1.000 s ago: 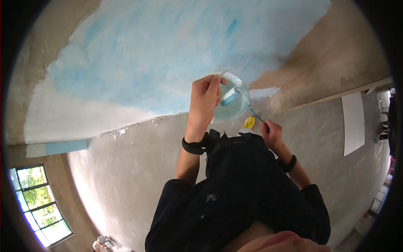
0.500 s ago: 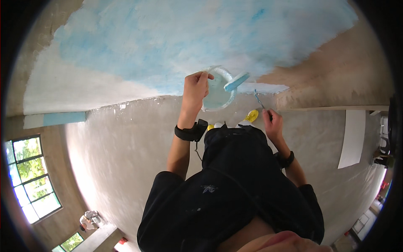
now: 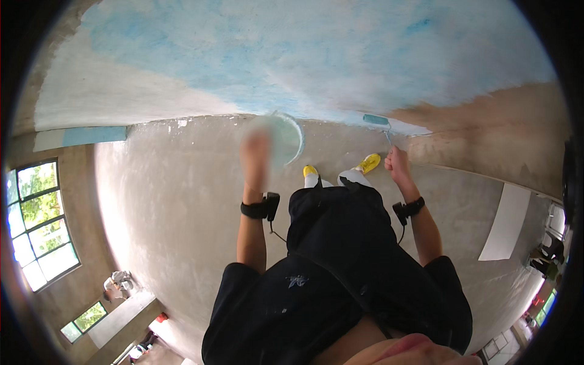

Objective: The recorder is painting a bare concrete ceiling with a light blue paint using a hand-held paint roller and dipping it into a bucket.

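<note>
My left hand (image 3: 257,149) is blurred. It is at the side of a round, pale translucent paint bucket (image 3: 286,141) with a whitish paint-smeared rim, and the bucket hangs from it above the floor. What part of the bucket it grips is smeared out. My right hand (image 3: 397,163) is closed round the handle of a paint roller (image 3: 376,120). Its blue-green sleeve is beside the lower edge of the painted wall (image 3: 243,58), to the right of the bucket. Whether the sleeve touches the wall I cannot tell.
Brown unpainted wall (image 3: 505,125) lies at the right, beyond the blue and white paint. A white board (image 3: 504,222) is on the right side. My yellow shoes (image 3: 369,163) stand on the grey floor (image 3: 188,194). Another person (image 3: 117,284) is far off at lower left.
My left hand and the bucket have moved left, away from the roller. The roller has gone from over the bucket's rim to the right, towards the wall's foot.
</note>
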